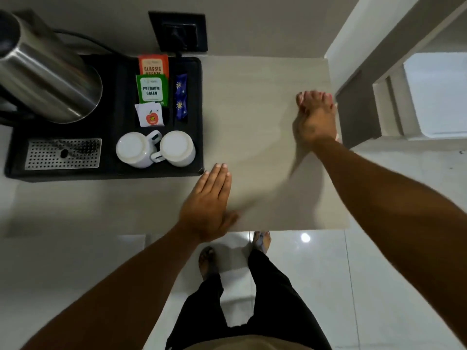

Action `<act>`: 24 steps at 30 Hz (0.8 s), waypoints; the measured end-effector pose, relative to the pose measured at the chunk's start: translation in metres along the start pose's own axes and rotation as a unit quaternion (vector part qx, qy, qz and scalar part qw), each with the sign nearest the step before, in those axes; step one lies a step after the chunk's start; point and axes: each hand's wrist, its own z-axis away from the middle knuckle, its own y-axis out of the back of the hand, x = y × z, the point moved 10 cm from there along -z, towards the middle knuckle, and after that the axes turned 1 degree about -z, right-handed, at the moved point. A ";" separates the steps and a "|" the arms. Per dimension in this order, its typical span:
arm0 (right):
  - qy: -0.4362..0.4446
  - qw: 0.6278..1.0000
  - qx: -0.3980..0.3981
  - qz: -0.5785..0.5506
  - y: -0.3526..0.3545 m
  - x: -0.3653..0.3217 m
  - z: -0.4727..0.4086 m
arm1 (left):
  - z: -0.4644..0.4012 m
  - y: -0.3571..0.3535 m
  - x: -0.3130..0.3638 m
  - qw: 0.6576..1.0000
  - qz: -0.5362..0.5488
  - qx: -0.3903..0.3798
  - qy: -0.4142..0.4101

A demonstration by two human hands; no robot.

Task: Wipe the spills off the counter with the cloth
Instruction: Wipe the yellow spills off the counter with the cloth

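The pale beige counter (pixel 252 97) fills the middle of the view. My right hand (pixel 316 120) presses down at the counter's right edge, fingers curled over a pinkish-white cloth (pixel 337 138). Only slivers of the cloth show, at my fingertips and beside my wrist. A faint damp curved streak (pixel 255 154) lies on the surface left of that hand. My left hand (pixel 207 205) rests flat on the counter near the front edge, fingers straight and together, holding nothing.
A black tray (pixel 199 109) on the left holds a steel kettle (pixel 48 79), a metal drip grate (pixel 63 154), tea sachets (pixel 151 89) and two upturned white cups (pixel 134 150). A wall socket (pixel 179 31) sits behind. The counter drops off just right of my right hand.
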 end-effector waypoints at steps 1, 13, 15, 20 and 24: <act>0.002 1.000 -0.003 0.006 0.000 -0.004 -0.024 | -0.001 0.000 -0.001 1.000 0.004 0.007 -0.001; 0.230 0.971 -0.065 0.010 -0.057 -0.178 0.011 | -0.004 0.005 -0.003 0.999 -0.003 0.034 0.010; 0.271 0.960 -0.078 0.003 -0.067 -0.168 0.074 | -0.003 0.005 -0.002 0.999 0.001 0.028 0.016; 0.222 0.972 -0.080 -0.002 -0.043 -0.052 0.135 | 0.000 0.006 -0.001 1.000 0.020 0.018 0.011; 0.093 0.995 -0.021 0.010 -0.012 -0.005 0.073 | 0.001 0.004 0.000 1.000 0.005 -0.002 0.016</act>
